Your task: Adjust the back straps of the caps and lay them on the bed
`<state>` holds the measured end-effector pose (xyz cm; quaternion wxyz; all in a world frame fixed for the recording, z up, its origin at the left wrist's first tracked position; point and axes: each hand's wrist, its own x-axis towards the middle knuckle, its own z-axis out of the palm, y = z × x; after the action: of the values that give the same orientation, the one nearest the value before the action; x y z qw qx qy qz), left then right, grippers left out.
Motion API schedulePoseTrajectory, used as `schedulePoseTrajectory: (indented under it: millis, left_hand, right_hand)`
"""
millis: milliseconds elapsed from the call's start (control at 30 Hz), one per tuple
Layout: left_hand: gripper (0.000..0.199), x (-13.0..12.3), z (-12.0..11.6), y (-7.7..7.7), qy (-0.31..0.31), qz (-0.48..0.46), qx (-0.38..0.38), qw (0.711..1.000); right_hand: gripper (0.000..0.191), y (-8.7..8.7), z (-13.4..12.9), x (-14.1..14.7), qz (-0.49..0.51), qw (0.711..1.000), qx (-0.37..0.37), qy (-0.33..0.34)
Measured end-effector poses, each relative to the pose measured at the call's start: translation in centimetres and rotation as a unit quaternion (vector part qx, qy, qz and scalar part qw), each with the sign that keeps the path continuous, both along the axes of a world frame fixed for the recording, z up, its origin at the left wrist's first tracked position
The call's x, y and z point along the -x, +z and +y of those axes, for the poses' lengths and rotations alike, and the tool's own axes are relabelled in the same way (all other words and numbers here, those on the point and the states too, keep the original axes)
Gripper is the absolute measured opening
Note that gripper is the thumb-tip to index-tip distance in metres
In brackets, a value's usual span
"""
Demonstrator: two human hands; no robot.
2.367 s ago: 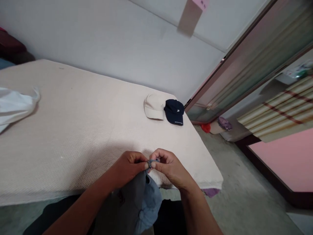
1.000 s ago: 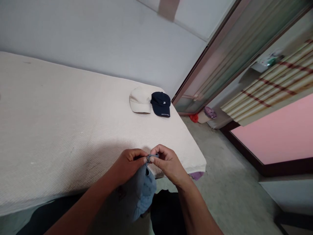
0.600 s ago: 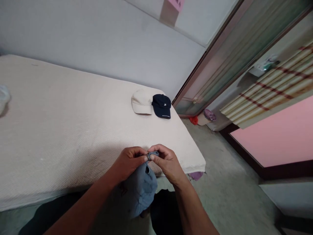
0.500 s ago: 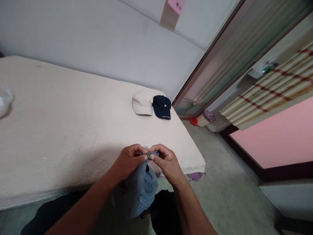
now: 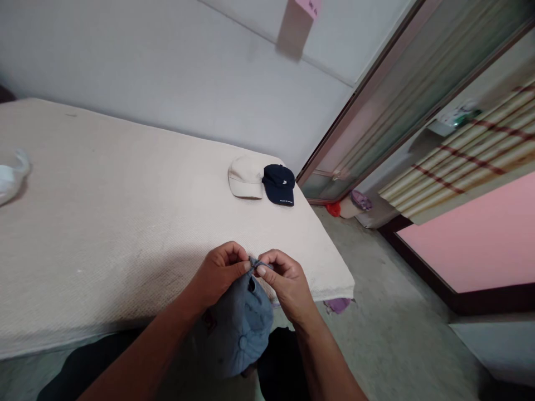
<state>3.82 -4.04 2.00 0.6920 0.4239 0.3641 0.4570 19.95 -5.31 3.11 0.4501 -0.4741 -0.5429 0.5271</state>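
Note:
A blue-grey cap (image 5: 242,328) hangs below my two hands, over the near edge of the bed. My left hand (image 5: 225,270) pinches the cap's strap between thumb and fingers. Close beside it on the right, my right hand (image 5: 282,278) is closed on the strap's other part. Farther back lie a beige cap (image 5: 246,178) and, touching its right side, a navy cap (image 5: 279,184) with a small white mark. The fine detail of the strap is partly hidden by my fingertips.
The bed (image 5: 125,195) has a cream cover and stands against a pale wall. A white plastic bag (image 5: 10,181) lies at its far left. Past the right edge are grey floor, a bin (image 5: 350,206), a purple item (image 5: 337,304) and a curtain (image 5: 460,156).
My fingers have shifted slightly on the strap, and its loop on the right looks narrower. The whole view has moved a little.

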Motion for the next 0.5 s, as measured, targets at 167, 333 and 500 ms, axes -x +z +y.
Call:
schedulePoseTrajectory:
  millis: [167, 333, 500]
  left_hand:
    - [0.014, 0.06, -0.14, 0.38, -0.019, 0.015, 0.006, 1.000]
    - [0.016, -0.02, -0.27, 0.41, -0.018, 0.008, 0.011, 1.000]
    - [0.024, -0.08, -0.23, 0.01, -0.013, -0.009, 0.049, 0.999]
  right_hand:
    - [0.019, 0.25, -0.13, -0.37, -0.009, 1.000, 0.001, 0.001]
    - [0.019, 0.61, -0.11, -0.67, -0.022, 0.999, -0.016, 0.026]
    - [0.020, 0.50, 0.14, -0.85, -0.040, 0.998, -0.034, 0.044]
